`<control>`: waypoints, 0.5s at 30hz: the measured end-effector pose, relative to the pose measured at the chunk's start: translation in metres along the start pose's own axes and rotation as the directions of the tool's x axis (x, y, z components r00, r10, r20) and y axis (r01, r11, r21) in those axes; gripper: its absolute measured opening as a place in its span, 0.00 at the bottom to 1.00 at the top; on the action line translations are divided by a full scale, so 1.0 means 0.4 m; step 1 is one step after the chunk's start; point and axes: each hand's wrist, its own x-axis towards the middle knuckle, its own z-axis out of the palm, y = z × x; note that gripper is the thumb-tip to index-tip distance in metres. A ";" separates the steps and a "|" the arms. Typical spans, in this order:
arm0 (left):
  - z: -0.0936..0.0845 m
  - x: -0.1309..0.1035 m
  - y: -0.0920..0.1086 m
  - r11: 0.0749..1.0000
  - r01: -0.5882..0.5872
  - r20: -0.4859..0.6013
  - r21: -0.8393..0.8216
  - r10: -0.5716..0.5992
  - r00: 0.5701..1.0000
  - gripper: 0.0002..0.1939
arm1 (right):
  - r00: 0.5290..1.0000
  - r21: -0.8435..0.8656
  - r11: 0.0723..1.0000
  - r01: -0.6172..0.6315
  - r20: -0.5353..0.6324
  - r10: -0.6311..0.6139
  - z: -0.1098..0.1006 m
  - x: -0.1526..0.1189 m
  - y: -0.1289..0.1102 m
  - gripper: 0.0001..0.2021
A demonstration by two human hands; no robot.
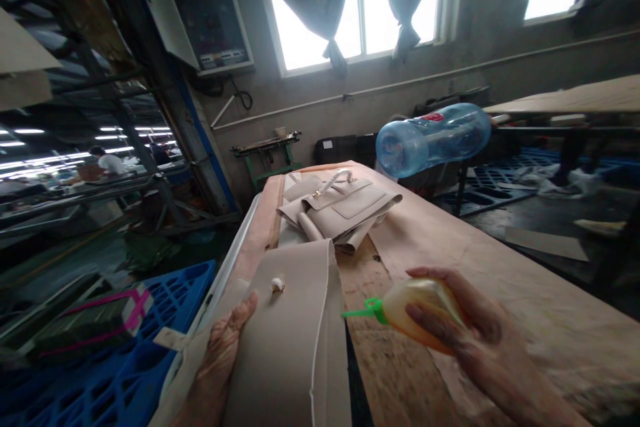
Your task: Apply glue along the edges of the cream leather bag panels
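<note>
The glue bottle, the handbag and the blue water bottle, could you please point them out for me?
glue bottle (417,313), head view, amber body.
handbag (345,203), head view, front flap.
blue water bottle (435,137), head view, side wall.

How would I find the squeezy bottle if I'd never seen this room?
Start at the long table under the windows. Near its close end, the right hand grips a small yellowish bottle. Its green nozzle sets it apart from the big blue bottle farther back.

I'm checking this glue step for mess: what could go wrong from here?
The glue bottle in the right hand has its green nozzle pointing at the beige leather panel; a drip might stain it. The left hand steadies only one edge, so the panel could shift. The blue water bottle might roll.
</note>
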 end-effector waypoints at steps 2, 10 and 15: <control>0.008 -0.015 0.014 0.996 -0.044 -0.090 0.072 0.051 0.995 0.07 | 1.000 -0.027 1.000 0.009 -0.022 -0.010 0.010 0.008 0.006 0.16; -0.019 0.042 -0.042 0.995 0.099 0.198 -0.026 -0.092 0.976 0.11 | 0.999 -0.060 0.998 0.019 -0.029 -0.021 0.033 0.033 0.015 0.17; -0.017 0.049 -0.049 0.987 0.130 0.245 -0.095 -0.103 0.964 0.17 | 0.999 -0.043 0.999 0.029 -0.016 -0.030 0.011 0.006 0.003 0.14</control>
